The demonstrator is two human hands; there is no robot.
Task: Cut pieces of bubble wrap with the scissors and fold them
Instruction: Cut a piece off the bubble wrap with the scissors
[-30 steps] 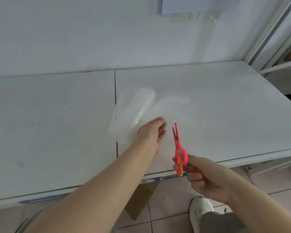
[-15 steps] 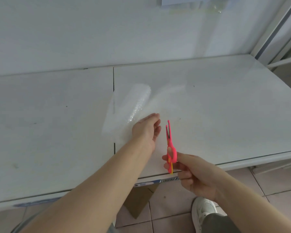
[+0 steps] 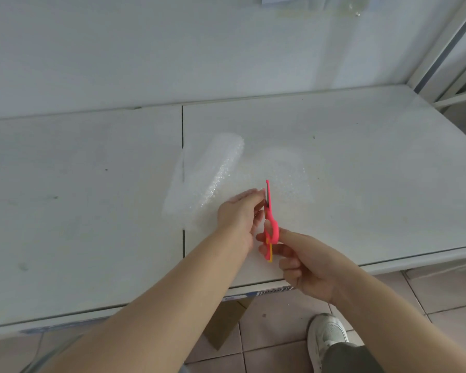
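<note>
head: right grip [image 3: 304, 265] around scissors [image 3: 270, 219]

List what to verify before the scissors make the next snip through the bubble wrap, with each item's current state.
Right hand grips the scissors by the handles: ok.
Left hand rests on the bubble wrap: ok.
Left fingertips clear of the blades: not ok, right beside them.
Wrap between the blades: cannot tell.
Wrap flat on the table: not ok, far end curls up.
</note>
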